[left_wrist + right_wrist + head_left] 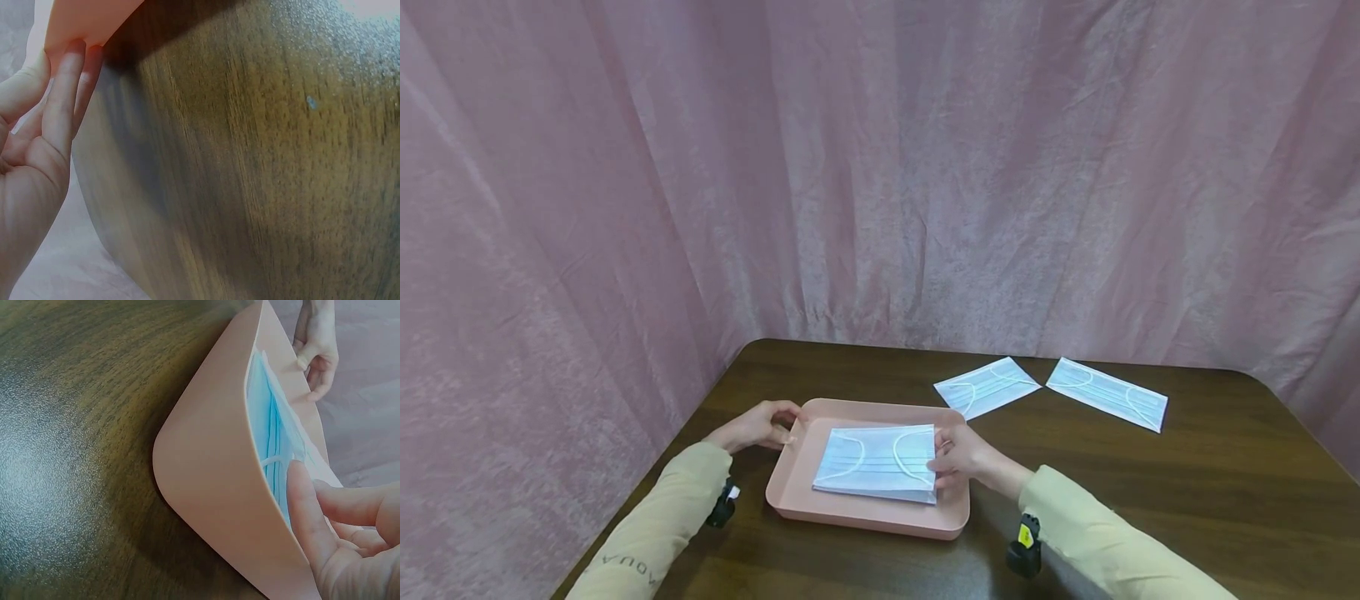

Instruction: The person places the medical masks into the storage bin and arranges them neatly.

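A pink rectangular tray (pixel 865 518) sits on the table, with light-blue face masks (pixel 876 458) lying in it, ear loops showing on the top one. My left hand (pixel 760 427) grips the tray's far left corner; in the left wrist view the thumb is on one side of the tray wall (pixel 94 22) and fingers press the other. At the tray's right side, my right hand (pixel 961 454) pinches the right edge of the masks between thumb and fingers. The right wrist view shows blue mask layers (pixel 265 419) just inside the tray wall. How many masks are pinched is unclear.
Two more face masks lie flat on the dark wooden table (pixel 1210 475): one mask (pixel 988 389) just behind the tray's right corner, another mask (pixel 1108 396) farther right. A pink curtain (pixel 880 183) hangs behind the table and along its left side.
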The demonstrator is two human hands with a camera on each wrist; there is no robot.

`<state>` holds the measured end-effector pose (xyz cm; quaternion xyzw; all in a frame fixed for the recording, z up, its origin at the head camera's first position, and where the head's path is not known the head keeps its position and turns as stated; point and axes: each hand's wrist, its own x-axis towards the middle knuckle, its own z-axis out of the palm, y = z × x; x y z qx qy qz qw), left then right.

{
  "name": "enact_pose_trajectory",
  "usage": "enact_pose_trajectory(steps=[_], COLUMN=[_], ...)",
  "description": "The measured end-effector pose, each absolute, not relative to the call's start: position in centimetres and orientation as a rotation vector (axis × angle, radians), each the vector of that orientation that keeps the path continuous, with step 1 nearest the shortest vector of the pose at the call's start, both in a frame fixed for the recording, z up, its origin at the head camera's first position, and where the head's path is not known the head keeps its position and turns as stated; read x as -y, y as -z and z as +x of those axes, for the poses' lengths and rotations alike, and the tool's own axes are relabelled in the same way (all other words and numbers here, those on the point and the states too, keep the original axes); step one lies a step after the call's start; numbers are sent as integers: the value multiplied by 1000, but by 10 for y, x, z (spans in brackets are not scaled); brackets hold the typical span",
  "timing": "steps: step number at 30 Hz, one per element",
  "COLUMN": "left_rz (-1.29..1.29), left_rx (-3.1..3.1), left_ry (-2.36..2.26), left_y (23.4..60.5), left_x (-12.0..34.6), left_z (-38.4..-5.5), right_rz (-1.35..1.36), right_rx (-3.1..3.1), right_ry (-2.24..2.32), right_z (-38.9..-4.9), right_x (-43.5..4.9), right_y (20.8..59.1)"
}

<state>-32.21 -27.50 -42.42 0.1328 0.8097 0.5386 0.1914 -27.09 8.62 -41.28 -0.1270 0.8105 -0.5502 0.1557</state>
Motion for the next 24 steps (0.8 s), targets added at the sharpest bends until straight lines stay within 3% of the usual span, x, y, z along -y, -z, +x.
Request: enact_pose_trajectory(steps=[24], left_rz=[324], left_rx=[-2320], left_ry=[-1479], left_y=[422], left_x=[274], left_z=[-321], right_rz=[-230], right_rx=[-2265], right_ry=[1591], right_z=[-268], right_x=[-86], right_y=[411])
